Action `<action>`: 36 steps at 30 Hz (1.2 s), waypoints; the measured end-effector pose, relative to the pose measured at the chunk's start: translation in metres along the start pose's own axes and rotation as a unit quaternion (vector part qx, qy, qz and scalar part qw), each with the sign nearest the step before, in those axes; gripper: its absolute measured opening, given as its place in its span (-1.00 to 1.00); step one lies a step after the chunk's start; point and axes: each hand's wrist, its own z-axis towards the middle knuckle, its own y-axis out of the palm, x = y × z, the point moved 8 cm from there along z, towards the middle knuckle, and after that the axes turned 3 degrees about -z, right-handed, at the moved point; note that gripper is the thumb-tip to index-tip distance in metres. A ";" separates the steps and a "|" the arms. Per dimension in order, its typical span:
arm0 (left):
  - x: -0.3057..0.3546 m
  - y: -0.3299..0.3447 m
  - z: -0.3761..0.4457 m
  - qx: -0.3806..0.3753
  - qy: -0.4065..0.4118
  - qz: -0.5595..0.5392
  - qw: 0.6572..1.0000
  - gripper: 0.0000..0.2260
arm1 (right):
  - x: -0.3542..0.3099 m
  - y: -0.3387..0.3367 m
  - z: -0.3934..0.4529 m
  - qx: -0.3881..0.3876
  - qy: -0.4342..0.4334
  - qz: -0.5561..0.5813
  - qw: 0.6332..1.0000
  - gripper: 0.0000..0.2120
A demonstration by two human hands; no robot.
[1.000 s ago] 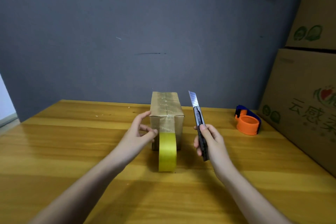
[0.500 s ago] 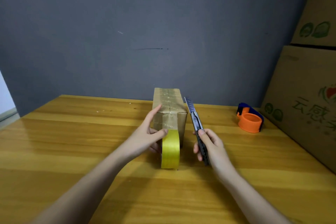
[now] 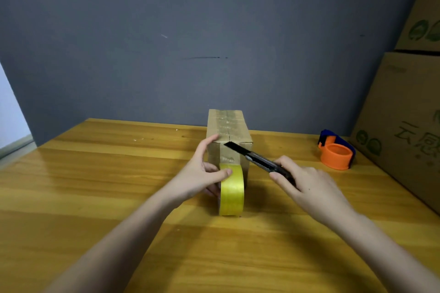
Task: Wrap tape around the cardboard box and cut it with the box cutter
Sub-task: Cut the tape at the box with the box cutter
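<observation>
Fingers of the right hand (image 3: 312,188) curled round the handle of the slim black box cutter (image 3: 257,160), blade run out and slanting up and away to the left, tip lying over the near top edge of the small brown cardboard box (image 3: 228,133). Fingers of the left hand (image 3: 200,173) bent against the left side of the yellow roll of packing tape (image 3: 232,189), thumb laid on the roll's top, index finger reaching up to the box's near left corner. Roll standing on edge on the wooden worktop (image 3: 95,185), touching the near face of the box, with a strip running up that face from roll to top. Box's long axis pointing away from both hands, straight ahead and between them. Strip to be severed just left of the blade tip and just above the left thumb; judged nearer the right hand's tool, cut likely crosswise to the strip. Orange and blue tape dispenser (image 3: 337,153) well off to the right, untouched
</observation>
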 end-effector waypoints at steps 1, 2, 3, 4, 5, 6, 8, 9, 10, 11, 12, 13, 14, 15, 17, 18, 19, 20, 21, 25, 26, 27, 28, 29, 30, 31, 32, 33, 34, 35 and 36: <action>0.000 0.000 0.000 -0.001 0.000 0.002 1.000 -0.29 | -0.004 -0.007 0.000 0.009 -0.023 -0.058 0.998 -0.70; 0.000 0.000 0.000 0.000 -0.001 0.003 1.000 -0.28 | -0.008 -0.014 0.000 0.024 -0.052 -0.109 0.992 -0.64; 0.000 -0.001 0.000 0.001 -0.003 0.002 1.000 -0.28 | -0.012 -0.019 0.002 0.041 -0.082 -0.150 0.984 -0.60; 0.000 -0.001 0.000 0.002 -0.005 0.001 1.000 -0.27 | -0.014 -0.022 0.004 0.058 -0.109 -0.178 0.976 -0.59; -0.001 -0.001 0.000 0.001 -0.007 0.001 1.000 -0.26 | -0.016 -0.024 0.005 0.076 -0.129 -0.196 0.969 -0.61; -0.001 -0.001 0.000 0.000 -0.007 0.002 1.000 -0.26 | -0.018 -0.024 0.006 0.087 -0.144 -0.210 0.963 -0.62; -0.001 0.000 0.000 0.000 -0.006 0.006 1.000 -0.25 | -0.021 -0.021 0.009 0.096 -0.171 -0.227 0.954 -0.65; -0.001 0.000 0.000 0.000 -0.005 0.007 1.000 -0.25 | -0.022 -0.019 0.009 0.102 -0.183 -0.230 0.950 -0.66; -0.001 0.000 -0.001 0.001 -0.004 0.009 1.000 -0.25 | -0.024 -0.019 0.008 0.108 -0.191 -0.232 0.948 -0.66; -0.001 0.000 -0.001 0.002 -0.004 0.012 1.000 -0.25 | -0.026 -0.020 0.007 0.116 -0.197 -0.235 0.945 -0.66; 0.000 -0.001 -0.001 0.006 -0.005 0.016 1.000 -0.26 | -0.027 -0.021 0.007 0.125 -0.202 -0.239 0.941 -0.66; 0.000 -0.001 -0.001 0.009 -0.006 0.020 1.000 -0.26 | -0.028 -0.021 0.007 0.131 -0.205 -0.241 0.940 -0.66; 0.000 -0.001 -0.001 0.011 -0.007 0.022 1.000 -0.26 | -0.028 -0.022 0.007 0.131 -0.205 -0.241 0.939 -0.66; 0.000 -0.001 -0.002 0.011 -0.006 0.021 1.000 -0.26 | -0.028 -0.021 0.007 0.130 -0.204 -0.244 0.939 -0.67; 0.000 -0.001 -0.002 0.010 -0.004 0.021 1.000 -0.27 | -0.028 -0.021 0.007 0.131 -0.205 -0.251 0.937 -0.67; 0.001 -0.001 -0.002 0.010 -0.005 0.022 1.000 -0.27 | -0.028 -0.021 0.007 0.131 -0.206 -0.254 0.936 -0.68; 0.001 -0.001 -0.002 0.011 -0.005 0.024 1.000 -0.27 | -0.029 -0.021 0.007 0.130 -0.207 -0.257 0.935 -0.70; 0.001 -0.001 -0.002 0.012 -0.005 0.024 1.000 -0.27 | -0.029 -0.021 0.006 0.127 -0.209 -0.260 0.934 -0.72; 0.002 -0.001 -0.001 0.012 -0.004 0.025 1.000 -0.27 | -0.030 -0.021 0.007 0.124 -0.209 -0.263 0.934 -0.74; 0.002 -0.002 -0.002 0.014 -0.004 0.029 0.999 -0.27 | -0.037 -0.019 0.009 0.112 -0.212 -0.275 0.931 -0.79; 0.002 -0.002 -0.002 0.014 -0.004 0.029 0.999 -0.27 | -0.039 -0.018 0.010 0.112 -0.212 -0.279 0.930 -0.79; 0.002 -0.002 -0.001 0.014 -0.005 0.029 0.999 -0.28 | -0.040 -0.017 0.010 0.113 -0.211 -0.284 0.929 -0.77; 0.002 -0.002 -0.001 0.014 -0.006 0.029 0.999 -0.28 | -0.040 -0.017 0.011 0.114 -0.207 -0.291 0.927 -0.75; 0.002 -0.002 -0.001 0.013 -0.008 0.028 0.999 -0.28 | -0.040 -0.016 0.012 0.114 -0.203 -0.299 0.925 -0.71; 0.002 -0.002 -0.001 0.012 -0.008 0.027 1.000 -0.28 | -0.039 -0.015 0.011 0.115 -0.197 -0.307 0.924 -0.66; 0.001 -0.002 -0.001 0.011 -0.009 0.027 1.000 -0.27 | -0.038 -0.014 0.011 0.114 -0.191 -0.312 0.924 -0.63; 0.001 -0.002 -0.001 0.010 -0.008 0.027 1.000 -0.27 | -0.035 -0.014 0.010 0.113 -0.187 -0.315 0.924 -0.60; 0.000 -0.003 0.000 0.010 -0.008 0.026 1.000 -0.27 | -0.032 -0.014 0.008 0.111 -0.184 -0.317 0.924 -0.60; 0.000 -0.003 0.000 0.010 -0.008 0.026 1.000 -0.27 | -0.029 -0.014 0.006 0.110 -0.180 -0.318 0.924 -0.60; -0.001 -0.003 0.001 0.010 -0.008 0.026 1.000 -0.27 | -0.026 -0.014 0.004 0.110 -0.177 -0.318 0.925 -0.61; -0.002 -0.003 0.001 0.009 -0.009 0.025 1.000 -0.27 | -0.023 -0.015 0.003 0.110 -0.172 -0.320 0.925 -0.60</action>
